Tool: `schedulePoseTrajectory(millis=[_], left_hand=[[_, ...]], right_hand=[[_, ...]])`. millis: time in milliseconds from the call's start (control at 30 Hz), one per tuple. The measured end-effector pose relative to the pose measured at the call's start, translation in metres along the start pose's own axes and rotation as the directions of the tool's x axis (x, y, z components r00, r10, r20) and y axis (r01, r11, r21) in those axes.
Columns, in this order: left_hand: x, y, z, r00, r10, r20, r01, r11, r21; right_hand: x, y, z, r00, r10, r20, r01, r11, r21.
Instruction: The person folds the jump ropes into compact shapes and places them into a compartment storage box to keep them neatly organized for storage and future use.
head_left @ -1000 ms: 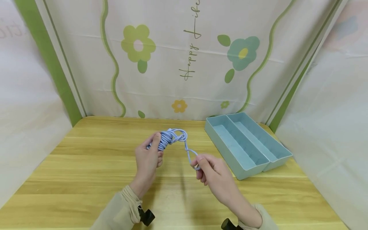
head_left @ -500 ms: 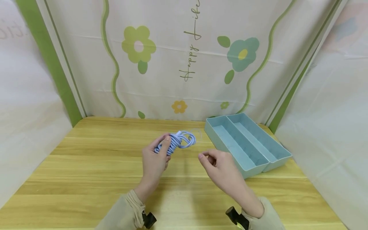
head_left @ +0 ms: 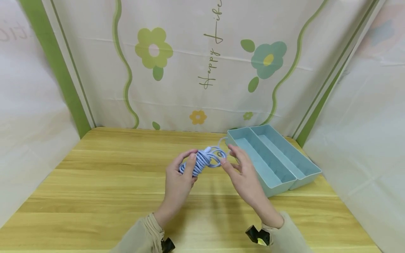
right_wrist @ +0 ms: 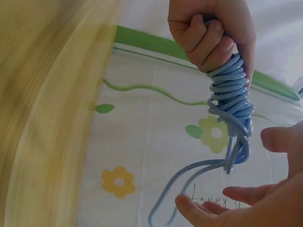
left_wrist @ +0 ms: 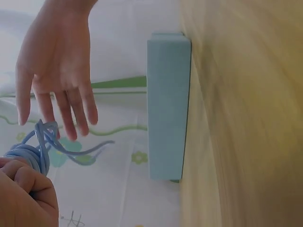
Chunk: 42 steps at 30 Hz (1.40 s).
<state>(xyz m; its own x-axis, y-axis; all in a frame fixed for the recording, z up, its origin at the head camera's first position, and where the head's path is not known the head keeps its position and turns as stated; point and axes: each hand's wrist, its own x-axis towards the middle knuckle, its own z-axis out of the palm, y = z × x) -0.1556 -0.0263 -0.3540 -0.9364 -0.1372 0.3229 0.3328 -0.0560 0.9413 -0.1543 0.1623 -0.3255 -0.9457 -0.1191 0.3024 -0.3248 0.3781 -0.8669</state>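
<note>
A bundle of light blue cord (head_left: 200,163), wound in tight turns with loose loops at its right end, hangs above the table. My left hand (head_left: 177,182) grips its left end, thumb on the near side and fingers wrapped round. In the right wrist view the wound turns of the cord (right_wrist: 229,92) show clearly, and a long thin loop trails from the end. My right hand (head_left: 245,179) is beside the end loops, thumb and fingers spread apart. In the left wrist view the right hand (left_wrist: 59,61) has its fingers extended near the loops; whether they touch cannot be told.
A pale blue tray with two long compartments (head_left: 265,188) stands on the right of the wooden table (head_left: 95,196), just beyond my right hand. A printed cloth with flowers (head_left: 183,95) hangs behind the table, and white cloth walls stand at both sides.
My right hand has let go of the thin cord loop, drawn back, then come up to the bundle's end with fingers spread. My left hand has carried the bundle to the right.
</note>
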Motion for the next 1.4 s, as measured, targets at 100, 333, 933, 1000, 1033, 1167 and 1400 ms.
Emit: schedulePoseTrajectory(millis=[100, 333, 933, 1000, 1033, 1167, 1400], left_hand=[[-0.003, 0.001, 0.002, 0.999, -0.024, 0.038, 0.026, 0.999, -0.048], [-0.006, 0.003, 0.003, 0.997, -0.047, 0.061, 0.051, 0.995, -0.082], [-0.016, 0.002, 0.011, 0.981, 0.033, 0.19, -0.029, 0.999, -0.023], [-0.017, 0.002, 0.011, 0.982, 0.038, 0.185, -0.031, 0.999, -0.037], [-0.017, 0.002, 0.011, 0.982, 0.039, 0.184, -0.032, 0.999, -0.044], [-0.017, 0.0, 0.012, 0.982, 0.05, 0.181, -0.039, 0.997, -0.065], [-0.019, 0.0, 0.014, 0.967, 0.067, 0.246, -0.04, 0.993, -0.113]], right_hand=[[0.002, 0.004, 0.002, 0.999, -0.029, 0.031, 0.027, 0.997, 0.073], [0.001, 0.005, 0.011, 0.998, 0.018, 0.055, -0.034, 0.953, 0.302], [-0.004, -0.004, 0.007, 0.98, 0.109, 0.165, -0.194, 0.693, 0.694], [-0.004, -0.004, 0.008, 0.979, 0.115, 0.17, -0.202, 0.683, 0.702], [-0.005, -0.004, 0.009, 0.978, 0.118, 0.174, -0.207, 0.68, 0.704], [-0.005, -0.005, 0.011, 0.969, 0.132, 0.209, -0.239, 0.712, 0.661], [-0.006, -0.005, 0.011, 0.967, 0.128, 0.22, -0.238, 0.762, 0.603]])
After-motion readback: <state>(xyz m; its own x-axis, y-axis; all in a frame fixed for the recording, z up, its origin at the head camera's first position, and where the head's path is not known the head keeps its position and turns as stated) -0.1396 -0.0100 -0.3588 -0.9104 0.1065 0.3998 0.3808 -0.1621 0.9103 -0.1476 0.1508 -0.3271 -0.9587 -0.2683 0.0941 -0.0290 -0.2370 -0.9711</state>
